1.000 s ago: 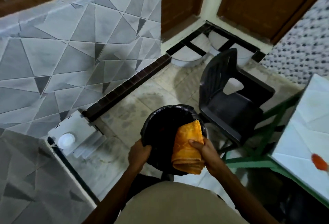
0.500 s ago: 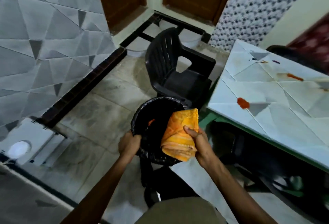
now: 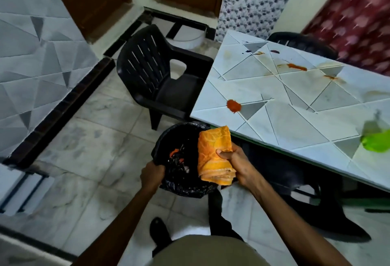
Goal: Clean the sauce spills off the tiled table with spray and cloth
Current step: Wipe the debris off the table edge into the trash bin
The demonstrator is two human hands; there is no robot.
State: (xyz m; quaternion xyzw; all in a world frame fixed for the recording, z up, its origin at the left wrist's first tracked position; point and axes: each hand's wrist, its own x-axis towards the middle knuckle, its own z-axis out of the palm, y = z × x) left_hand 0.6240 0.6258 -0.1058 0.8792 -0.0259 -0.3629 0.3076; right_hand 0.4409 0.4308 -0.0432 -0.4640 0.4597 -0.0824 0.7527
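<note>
My right hand (image 3: 236,165) grips a folded orange cloth (image 3: 214,153) over the mouth of a bin lined with a black bag (image 3: 181,172). My left hand (image 3: 152,174) holds the bag's near left rim. The tiled table (image 3: 295,122) stands to the right. On it lie a round red sauce blob (image 3: 233,105) near the left edge and smeared orange-red streaks (image 3: 296,66) farther back. A blurred green spray bottle (image 3: 375,141) sits at the table's right side.
A black plastic chair (image 3: 160,80) stands just behind the bin at the table's left end. A second dark chair (image 3: 304,44) is behind the table. Under the table is another dark chair (image 3: 316,202). Tiled wall on the left, doors at the back.
The view has swung to the right, bringing more of the table and the green bottle into sight. Both hands keep their hold on the bag and the cloth.
</note>
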